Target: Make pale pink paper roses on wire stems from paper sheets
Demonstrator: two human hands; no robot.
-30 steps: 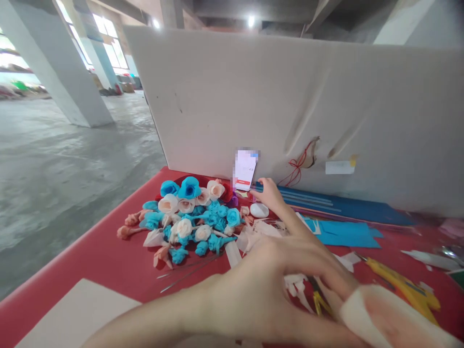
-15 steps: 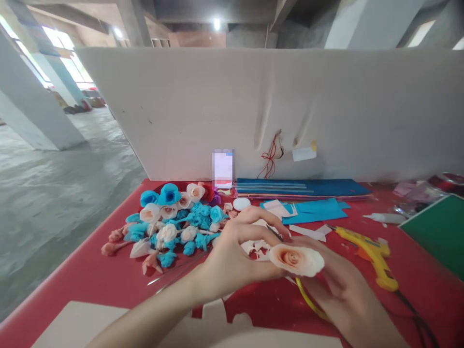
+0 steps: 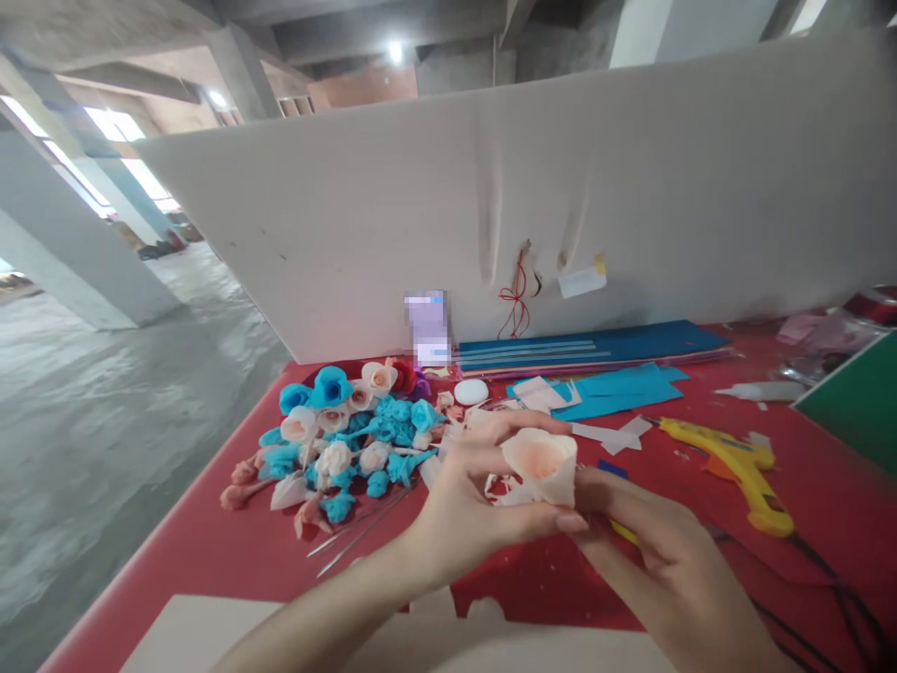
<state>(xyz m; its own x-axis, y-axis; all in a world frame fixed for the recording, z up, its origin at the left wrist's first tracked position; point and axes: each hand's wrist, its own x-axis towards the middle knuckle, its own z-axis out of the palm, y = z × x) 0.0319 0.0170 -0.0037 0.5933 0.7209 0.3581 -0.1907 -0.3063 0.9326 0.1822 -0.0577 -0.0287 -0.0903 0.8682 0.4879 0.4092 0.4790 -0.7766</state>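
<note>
Over the middle of the table my left hand (image 3: 476, 500) grips a pale peach paper rose (image 3: 543, 463), its thumb across the base and its fingers behind. The rose is tilted, with its open top facing up and toward me. My right hand (image 3: 651, 551) pinches the rose's lower right side, its fingertips partly hidden. A yellow piece (image 3: 623, 534) shows just behind the right fingers; I cannot make out what it belongs to. A small blue piece (image 3: 613, 468) lies beyond that hand. Pale paper scraps (image 3: 508, 488) show beneath the left hand.
Blue, white and pink paper flowers (image 3: 350, 439) are heaped at left near thin metal rods (image 3: 357, 539). A yellow glue gun (image 3: 735, 467) with a black cord lies right. Blue sheets (image 3: 623, 393), a white oval object (image 3: 471, 392) and a phone (image 3: 427, 327) are behind. Cream sheets (image 3: 203, 622) lie in front.
The rose has tipped so more of its outer side shows, and sits slightly higher. My right fingers have come onto its side. The yellow curved piece by the right hand is now mostly hidden.
</note>
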